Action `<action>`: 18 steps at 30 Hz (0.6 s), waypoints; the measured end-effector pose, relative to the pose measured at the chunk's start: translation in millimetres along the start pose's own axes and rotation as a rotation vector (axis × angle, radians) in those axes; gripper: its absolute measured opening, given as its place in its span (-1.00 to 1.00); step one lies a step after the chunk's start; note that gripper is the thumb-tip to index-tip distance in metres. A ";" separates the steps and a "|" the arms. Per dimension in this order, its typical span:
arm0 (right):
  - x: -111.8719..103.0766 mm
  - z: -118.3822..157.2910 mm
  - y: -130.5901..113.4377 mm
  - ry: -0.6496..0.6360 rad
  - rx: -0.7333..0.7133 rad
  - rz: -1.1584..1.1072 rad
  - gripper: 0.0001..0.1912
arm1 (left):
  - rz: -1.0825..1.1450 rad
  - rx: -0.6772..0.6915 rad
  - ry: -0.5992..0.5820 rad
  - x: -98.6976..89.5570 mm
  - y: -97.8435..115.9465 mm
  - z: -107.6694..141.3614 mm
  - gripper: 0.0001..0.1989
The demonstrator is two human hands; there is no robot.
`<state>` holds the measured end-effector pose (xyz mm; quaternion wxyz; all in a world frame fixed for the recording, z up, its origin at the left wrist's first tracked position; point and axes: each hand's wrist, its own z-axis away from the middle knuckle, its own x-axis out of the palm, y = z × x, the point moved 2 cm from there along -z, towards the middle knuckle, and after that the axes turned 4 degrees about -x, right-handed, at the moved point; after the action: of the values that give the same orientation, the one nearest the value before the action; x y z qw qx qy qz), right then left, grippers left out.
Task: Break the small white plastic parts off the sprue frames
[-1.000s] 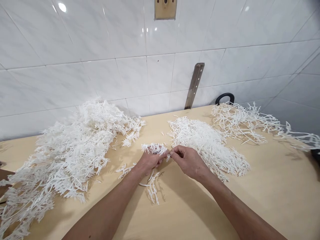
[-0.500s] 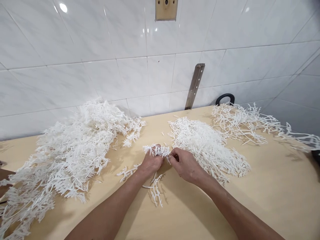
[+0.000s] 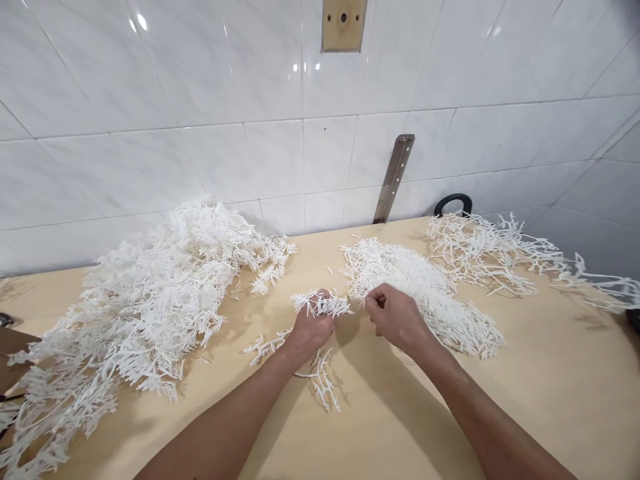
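Note:
My left hand (image 3: pixel 313 328) is closed around a bristly white branching sprig (image 3: pixel 320 305), whose fine twigs stick out above the fingers. To its right, a short gap away, my right hand (image 3: pixel 395 315) has thumb and forefinger pinched together; anything between them is too small to make out. Bare white stems (image 3: pixel 324 381) with side branches lie on the table under my left wrist. Right beside my right hand spreads a heap of short, thin white pieces (image 3: pixel 400 267).
A large pile of white branching sprigs (image 3: pixel 165 293) covers the left of the wooden table (image 3: pixel 395 427). More stripped white stems (image 3: pixel 490 253) lie at the back right, before a black curved handle (image 3: pixel 453 199). A metal bracket (image 3: pixel 394 179) stands against the tiled wall. Something brown (image 3: pixel 17 357) shows at the left edge.
My right hand has pulled away to the right from the sprig, widening the gap between my hands. My left hand still grips the sprig. The view has shifted slightly.

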<state>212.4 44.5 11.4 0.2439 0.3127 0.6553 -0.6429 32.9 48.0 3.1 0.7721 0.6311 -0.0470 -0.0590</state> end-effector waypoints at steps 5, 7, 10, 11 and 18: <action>-30.0 -3.8 7.3 0.379 -0.100 0.209 -0.84 | 0.071 -0.089 -0.096 4.6 2.0 2.0 -0.61; -34.3 -2.3 5.9 0.457 -0.158 0.206 -0.79 | 0.129 -0.097 -0.123 5.2 1.9 3.0 -0.57; -24.7 2.7 -3.4 0.252 -0.237 0.038 -0.77 | 0.172 -0.088 -0.104 4.3 0.2 1.7 -0.54; -18.3 5.0 -7.6 0.122 -0.249 -0.024 -0.75 | 0.176 -0.082 -0.094 3.9 -0.5 0.8 -0.54; 3.3 13.8 -21.8 -0.070 -0.298 -0.079 -0.72 | 0.165 -0.058 -0.130 2.6 -3.5 -2.4 -0.51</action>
<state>193.2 31.5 23.4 0.2849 0.2245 0.7463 -0.5581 35.7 49.2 -0.8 0.7875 0.5974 -0.1470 -0.0375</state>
